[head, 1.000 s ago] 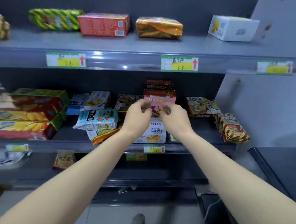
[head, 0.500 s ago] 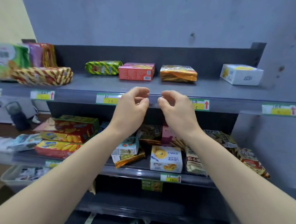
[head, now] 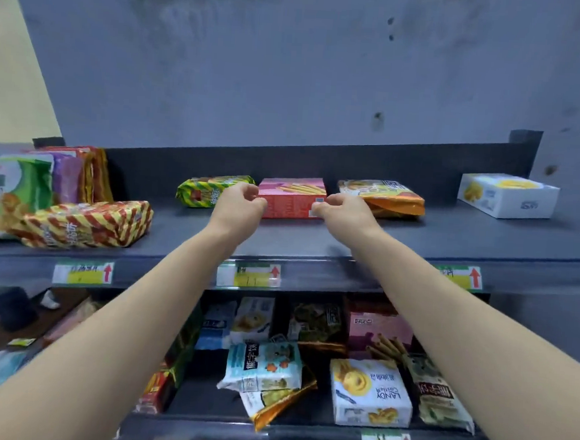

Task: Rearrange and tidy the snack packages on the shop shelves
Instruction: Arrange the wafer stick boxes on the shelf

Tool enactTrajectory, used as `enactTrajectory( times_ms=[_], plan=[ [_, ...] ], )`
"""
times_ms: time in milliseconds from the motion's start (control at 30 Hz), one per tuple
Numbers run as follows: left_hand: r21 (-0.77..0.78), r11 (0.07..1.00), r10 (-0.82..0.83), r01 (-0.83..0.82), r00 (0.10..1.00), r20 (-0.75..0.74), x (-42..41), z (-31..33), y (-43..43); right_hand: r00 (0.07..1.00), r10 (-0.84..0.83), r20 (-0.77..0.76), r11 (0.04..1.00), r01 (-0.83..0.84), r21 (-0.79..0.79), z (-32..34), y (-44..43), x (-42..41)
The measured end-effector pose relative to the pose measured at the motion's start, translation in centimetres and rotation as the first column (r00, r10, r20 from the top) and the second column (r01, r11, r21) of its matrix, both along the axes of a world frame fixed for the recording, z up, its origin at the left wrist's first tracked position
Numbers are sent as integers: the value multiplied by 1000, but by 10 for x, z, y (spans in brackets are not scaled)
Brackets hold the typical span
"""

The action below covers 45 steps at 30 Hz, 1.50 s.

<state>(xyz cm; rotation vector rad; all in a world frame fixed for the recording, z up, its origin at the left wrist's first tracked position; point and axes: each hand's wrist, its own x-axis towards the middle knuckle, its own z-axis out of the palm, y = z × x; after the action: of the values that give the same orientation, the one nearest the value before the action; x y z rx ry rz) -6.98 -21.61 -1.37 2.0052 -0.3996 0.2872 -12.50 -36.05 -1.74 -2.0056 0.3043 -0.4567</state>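
Observation:
On the top shelf a red and pink snack box lies flat between a green and yellow striped pack and an orange pack. My left hand has curled fingers at the box's front left corner. At the front right corner, my right hand pinches the box with its fingertips. Both arms reach up over the shelf edge.
A white box sits at the shelf's far right. A red and yellow striped pack and upright bags stand at the left. The lower shelf holds several mixed packages, among them a white cookie box.
My view has tilted up from the middle shelf to the top one. Both hands rose from the lower packages and reached forward to the red box.

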Motion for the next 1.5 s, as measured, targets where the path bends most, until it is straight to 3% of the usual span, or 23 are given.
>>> enactTrajectory(
  times_ms=[233,433,567,833,1033,1200,1500],
  plan=[
    [30,998,-47,55,977,-207,74,4,-9,986,-107,-131,983,125,136,9,2,67],
    [-227,973,-135,37,891,-434,101,1,-24,973,-193,-130,928,223,297,8,4,98],
    [-345,938,-158,-19,865,-476,107,-1,-28,977,-185,-109,885,213,414,6,2,105],
    [-435,888,-31,-149,925,-380,91,2,-27,974,-227,24,798,172,578,3,5,99],
    [-479,866,71,-147,982,-173,52,11,-21,961,-260,98,744,135,654,6,1,65],
    [-555,815,147,-166,986,-78,2,11,-13,934,-309,181,764,130,632,6,-5,31],
    [-634,764,99,-121,993,-70,-103,-16,-24,953,-110,281,744,-109,659,-7,-24,-84]
  ],
)
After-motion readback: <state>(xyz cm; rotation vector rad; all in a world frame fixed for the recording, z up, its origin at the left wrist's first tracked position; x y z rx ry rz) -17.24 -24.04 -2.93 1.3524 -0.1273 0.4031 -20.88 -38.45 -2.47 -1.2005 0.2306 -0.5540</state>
